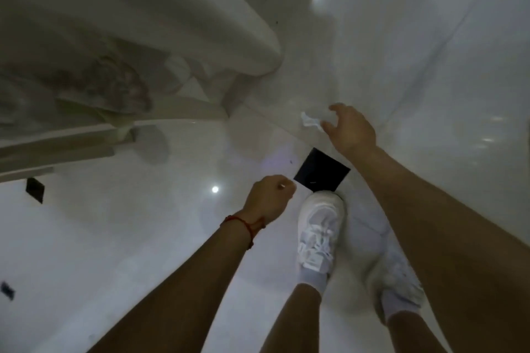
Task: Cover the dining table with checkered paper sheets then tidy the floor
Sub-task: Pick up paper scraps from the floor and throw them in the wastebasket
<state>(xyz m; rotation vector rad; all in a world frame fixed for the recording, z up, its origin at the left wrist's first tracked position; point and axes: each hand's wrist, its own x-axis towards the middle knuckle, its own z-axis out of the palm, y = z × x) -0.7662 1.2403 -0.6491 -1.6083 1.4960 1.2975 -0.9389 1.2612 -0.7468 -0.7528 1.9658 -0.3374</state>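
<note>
head view, looking down at glossy white tiled floor (149, 238).
right hand (351, 130): reaching low, fingers spread and relaxed, tips just beside a crumpled white paper scrap (309, 120) lying on the floor; contact with scrap cannot be told.
left hand (269, 199): fingers curled into a fist, a small pale bit showing at the knuckles; whether the grip pinches anything cannot be told. red string bracelet (243, 226) on that wrist.
dark square piece (321, 173): flat on floor, between the two hands, touching the toe of a white sneaker (318, 235). second white sneaker (398, 281) to the right, partly behind right forearm.
smaller dark pieces (35, 189) on floor at left.
pale draped furniture (114, 37), blurred, upper left.
</note>
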